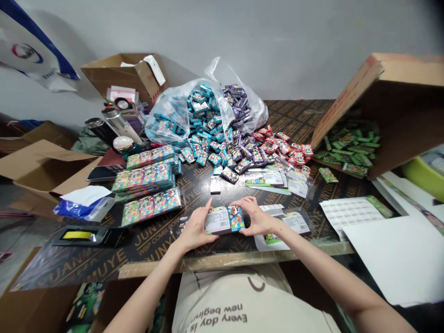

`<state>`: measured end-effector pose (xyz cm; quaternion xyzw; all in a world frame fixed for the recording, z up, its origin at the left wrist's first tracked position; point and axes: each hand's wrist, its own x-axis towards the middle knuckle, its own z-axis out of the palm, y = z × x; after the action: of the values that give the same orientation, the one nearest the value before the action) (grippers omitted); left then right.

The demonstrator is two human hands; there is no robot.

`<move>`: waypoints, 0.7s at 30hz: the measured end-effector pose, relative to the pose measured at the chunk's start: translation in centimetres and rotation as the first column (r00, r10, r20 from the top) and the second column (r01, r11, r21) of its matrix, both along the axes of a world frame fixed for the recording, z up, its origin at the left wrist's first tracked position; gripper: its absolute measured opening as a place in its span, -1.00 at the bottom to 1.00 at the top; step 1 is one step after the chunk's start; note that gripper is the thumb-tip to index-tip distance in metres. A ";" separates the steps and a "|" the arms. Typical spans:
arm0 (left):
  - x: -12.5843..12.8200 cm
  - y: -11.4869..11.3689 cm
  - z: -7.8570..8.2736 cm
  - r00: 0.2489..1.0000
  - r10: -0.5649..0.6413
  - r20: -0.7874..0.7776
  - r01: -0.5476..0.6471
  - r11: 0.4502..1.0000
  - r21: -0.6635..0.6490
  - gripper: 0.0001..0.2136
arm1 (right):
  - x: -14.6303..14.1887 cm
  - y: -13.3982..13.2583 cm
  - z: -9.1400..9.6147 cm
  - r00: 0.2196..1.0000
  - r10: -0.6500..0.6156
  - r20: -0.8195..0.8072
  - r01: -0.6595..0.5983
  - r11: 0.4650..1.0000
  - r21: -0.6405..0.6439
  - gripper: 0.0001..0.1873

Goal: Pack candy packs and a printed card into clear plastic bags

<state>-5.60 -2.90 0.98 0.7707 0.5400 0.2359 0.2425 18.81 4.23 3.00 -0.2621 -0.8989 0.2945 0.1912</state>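
Note:
My left hand point(195, 227) and my right hand point(255, 215) hold a small block of candy packets point(225, 219) between them, just above the dark printed tabletop point(163, 245). One end of the block shows a white label and the other shows a bright teal and red print. A flat packet with a white label point(294, 223) lies near my right hand. Shrink-wrapped rows of colourful packets point(146, 208) lie to the left of my left hand. Ahead of my hands spreads a loose heap of blue, purple and red packets point(236, 155).
A clear plastic bag point(176, 115) spills blue packets at the back. A tilted cardboard box point(378, 106) holds green packets at the right. White sheets point(391, 249) cover the right table edge. Bottles and tape point(114, 125) stand back left, beside open cardboard boxes point(45, 169).

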 end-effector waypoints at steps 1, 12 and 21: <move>0.1 0.0 0.1 1.000 -0.005 0.004 0.005 1.000 -0.006 -0.04 | 0.0 0.2 -0.1 1.000 0.023 0.008 -0.023 1.000 -0.015 -0.18; -0.3 0.0 -0.4 0.991 0.120 0.056 -0.120 0.993 -0.008 -0.05 | -2.7 -0.2 -2.0 0.990 -0.133 -0.052 0.135 0.990 0.038 -0.33; 0.2 0.0 -2.8 0.990 0.049 -0.129 -0.050 0.999 0.002 -0.17 | -5.5 10.3 -3.0 0.869 -0.485 0.095 0.473 0.872 0.126 -0.53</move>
<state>-5.37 -2.85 -1.81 0.7705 0.5737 0.1910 0.2015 13.34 14.56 -0.02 -0.4848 -0.8293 0.1762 0.2148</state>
